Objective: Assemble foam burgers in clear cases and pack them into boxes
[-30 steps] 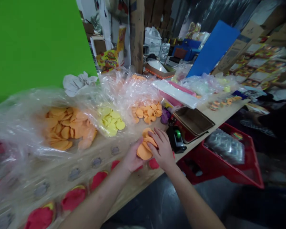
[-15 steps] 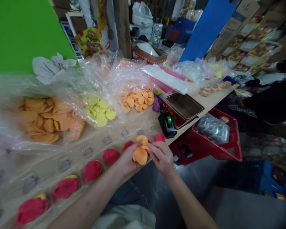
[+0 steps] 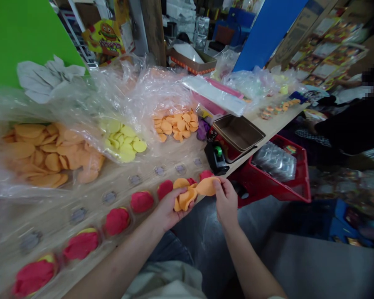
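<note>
One long wooden bench (image 3: pixel 269 124) carries a row of red clay mounds (image 3: pixel 141 202); at its front edge, my left hand (image 3: pixel 170 211) cups a bunched stack of orange clay discs (image 3: pixel 183 198) while my right hand (image 3: pixel 226 203) pinches one disc's edge between thumb and fingers.

Seven red mounds (image 3: pixel 116 221) run in a row, with seven grey circles (image 3: pixel 109 197) just behind them. Behind those lie two orange heaps (image 3: pixel 46 153) and one yellow heap (image 3: pixel 123 143). One left hand (image 3: pixel 170 211) and one right hand (image 3: pixel 226 199) sit at the row's right end.
</note>
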A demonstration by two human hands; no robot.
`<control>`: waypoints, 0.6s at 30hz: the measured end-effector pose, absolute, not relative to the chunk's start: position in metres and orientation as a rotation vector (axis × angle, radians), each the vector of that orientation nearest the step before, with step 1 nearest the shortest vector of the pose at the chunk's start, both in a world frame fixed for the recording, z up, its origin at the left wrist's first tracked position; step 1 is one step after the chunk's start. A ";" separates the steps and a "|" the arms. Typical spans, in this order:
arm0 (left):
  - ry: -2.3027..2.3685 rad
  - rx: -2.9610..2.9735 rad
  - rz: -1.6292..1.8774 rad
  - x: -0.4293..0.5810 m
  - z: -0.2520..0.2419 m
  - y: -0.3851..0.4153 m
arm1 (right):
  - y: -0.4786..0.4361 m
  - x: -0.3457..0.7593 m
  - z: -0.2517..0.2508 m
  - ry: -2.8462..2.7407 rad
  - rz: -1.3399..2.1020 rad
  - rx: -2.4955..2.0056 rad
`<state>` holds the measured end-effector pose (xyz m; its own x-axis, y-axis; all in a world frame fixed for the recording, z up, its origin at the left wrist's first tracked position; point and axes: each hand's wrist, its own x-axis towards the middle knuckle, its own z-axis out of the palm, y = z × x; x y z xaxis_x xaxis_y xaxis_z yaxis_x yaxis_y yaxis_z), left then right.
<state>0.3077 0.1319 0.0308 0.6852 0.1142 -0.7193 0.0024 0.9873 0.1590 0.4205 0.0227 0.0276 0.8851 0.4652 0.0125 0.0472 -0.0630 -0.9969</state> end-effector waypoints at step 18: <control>0.869 0.382 0.422 0.305 0.036 0.130 | 0.017 0.438 0.027 -0.020 0.371 -1.335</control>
